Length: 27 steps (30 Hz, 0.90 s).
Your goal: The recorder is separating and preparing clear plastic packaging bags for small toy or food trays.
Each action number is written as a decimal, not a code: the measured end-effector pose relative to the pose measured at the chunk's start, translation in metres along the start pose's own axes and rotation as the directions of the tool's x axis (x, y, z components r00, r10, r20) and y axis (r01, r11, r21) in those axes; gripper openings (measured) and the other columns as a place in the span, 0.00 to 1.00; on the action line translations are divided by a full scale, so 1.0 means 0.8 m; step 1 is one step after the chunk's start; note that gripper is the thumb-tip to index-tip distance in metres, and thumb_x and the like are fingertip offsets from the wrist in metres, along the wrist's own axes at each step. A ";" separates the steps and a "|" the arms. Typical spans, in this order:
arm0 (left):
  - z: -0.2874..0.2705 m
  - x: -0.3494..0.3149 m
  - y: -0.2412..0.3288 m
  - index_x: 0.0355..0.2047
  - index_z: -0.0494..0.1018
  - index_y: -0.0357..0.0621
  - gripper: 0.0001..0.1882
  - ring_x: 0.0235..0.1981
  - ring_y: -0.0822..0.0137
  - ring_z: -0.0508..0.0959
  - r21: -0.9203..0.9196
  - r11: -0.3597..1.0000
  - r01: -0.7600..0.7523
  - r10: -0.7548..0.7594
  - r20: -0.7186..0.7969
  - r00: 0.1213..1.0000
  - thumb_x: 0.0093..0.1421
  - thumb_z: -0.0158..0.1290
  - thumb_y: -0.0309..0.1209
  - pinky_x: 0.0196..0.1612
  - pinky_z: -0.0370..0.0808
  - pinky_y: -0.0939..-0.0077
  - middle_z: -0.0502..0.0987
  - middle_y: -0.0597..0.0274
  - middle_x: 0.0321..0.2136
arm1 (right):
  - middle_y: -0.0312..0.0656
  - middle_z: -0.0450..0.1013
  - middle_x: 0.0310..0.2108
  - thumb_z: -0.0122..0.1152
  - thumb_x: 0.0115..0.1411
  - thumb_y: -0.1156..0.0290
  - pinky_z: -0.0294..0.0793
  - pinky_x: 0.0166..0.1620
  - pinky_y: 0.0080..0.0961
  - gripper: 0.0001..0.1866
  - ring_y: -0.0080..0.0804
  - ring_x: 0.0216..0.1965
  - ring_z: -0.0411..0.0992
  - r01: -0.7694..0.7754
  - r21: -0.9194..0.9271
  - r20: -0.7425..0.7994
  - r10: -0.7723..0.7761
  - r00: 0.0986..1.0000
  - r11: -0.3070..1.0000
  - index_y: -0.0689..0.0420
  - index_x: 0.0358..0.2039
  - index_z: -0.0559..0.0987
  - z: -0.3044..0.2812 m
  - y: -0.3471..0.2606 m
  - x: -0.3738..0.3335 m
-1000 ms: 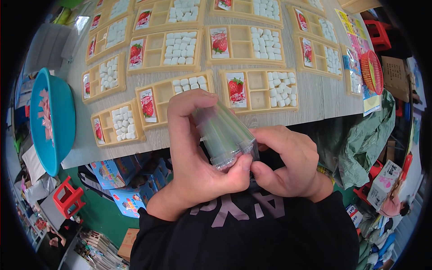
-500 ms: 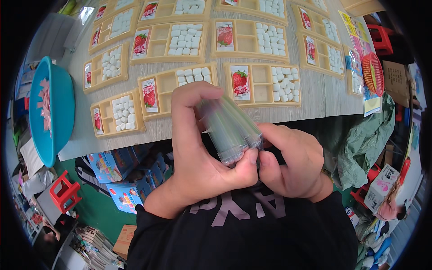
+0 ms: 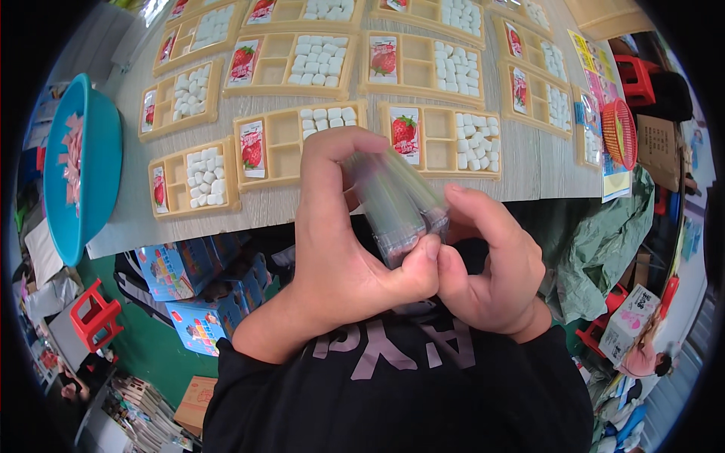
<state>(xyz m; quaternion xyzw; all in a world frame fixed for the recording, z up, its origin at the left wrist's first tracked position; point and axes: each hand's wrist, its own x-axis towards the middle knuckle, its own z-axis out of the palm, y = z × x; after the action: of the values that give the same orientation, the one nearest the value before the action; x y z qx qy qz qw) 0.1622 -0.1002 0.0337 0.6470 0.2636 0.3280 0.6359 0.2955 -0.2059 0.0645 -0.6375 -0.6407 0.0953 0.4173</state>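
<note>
A bundle of long, clear-wrapped greenish packets point(image 3: 396, 200), partly blurred, is held over the table's near edge. My left hand point(image 3: 347, 238) is closed round it, fingers over its far end and thumb at its near end. My right hand point(image 3: 495, 268) curls at the bundle's near right corner, its thumb against that end and its index finger raised a little off the side. Its other fingers are hidden. Beyond my hands lie beige compartment trays point(image 3: 439, 172), each with white marshmallow-like pieces point(image 3: 477, 143) and a red-and-white strawberry sachet point(image 3: 405, 136). The left hand covers part of one tray.
At the table's left edge stands a blue basin point(image 3: 102, 170) with pink packets point(image 3: 73, 162). A red basket point(image 3: 619, 134) is at the right edge. Below are blue printed boxes point(image 3: 198, 323), a red stool point(image 3: 95, 315) and a green plastic sheet point(image 3: 596, 249).
My right index finger has lifted slightly from the bundle's side. The bundle stays in my left hand, and both hands sit a little further right in the picture. The view has shifted slightly.
</note>
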 end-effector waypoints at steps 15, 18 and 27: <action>-0.012 -0.001 -0.012 0.54 0.57 0.40 0.42 0.39 0.69 0.70 -0.064 0.994 -0.089 0.094 0.080 0.992 0.42 0.67 0.36 0.40 0.73 0.72 0.62 0.58 0.44 | 0.50 0.77 0.35 0.65 0.58 0.67 0.77 0.31 0.24 0.24 0.34 0.27 0.77 0.051 0.043 0.067 -0.054 0.996 0.998 0.70 0.49 0.73 -0.005 0.002 0.006; -0.011 -0.003 -0.009 0.56 0.57 0.39 0.45 0.44 0.59 0.73 -0.091 0.994 -0.054 0.059 0.045 0.997 0.47 0.65 0.52 0.48 0.72 0.63 0.62 0.53 0.49 | 0.50 0.77 0.34 0.65 0.57 0.66 0.77 0.30 0.24 0.24 0.35 0.26 0.77 0.064 0.093 0.054 -0.070 0.996 0.994 0.71 0.48 0.74 -0.003 0.003 0.010; -0.007 0.009 -0.008 0.55 0.57 0.40 0.42 0.45 0.61 0.70 -0.058 0.991 -0.119 0.127 0.143 0.982 0.43 0.67 0.37 0.48 0.72 0.66 0.60 0.54 0.48 | 0.48 0.77 0.34 0.66 0.55 0.67 0.77 0.28 0.26 0.23 0.35 0.26 0.77 0.030 0.056 0.026 -0.031 0.999 0.998 0.68 0.48 0.74 -0.016 0.007 0.006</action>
<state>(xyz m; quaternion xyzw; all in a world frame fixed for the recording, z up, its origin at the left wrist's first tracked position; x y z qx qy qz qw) 0.1627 -0.0907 0.0275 0.6683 0.1677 0.3248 0.6479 0.3086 -0.2062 0.0711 -0.6143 -0.6530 0.1154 0.4277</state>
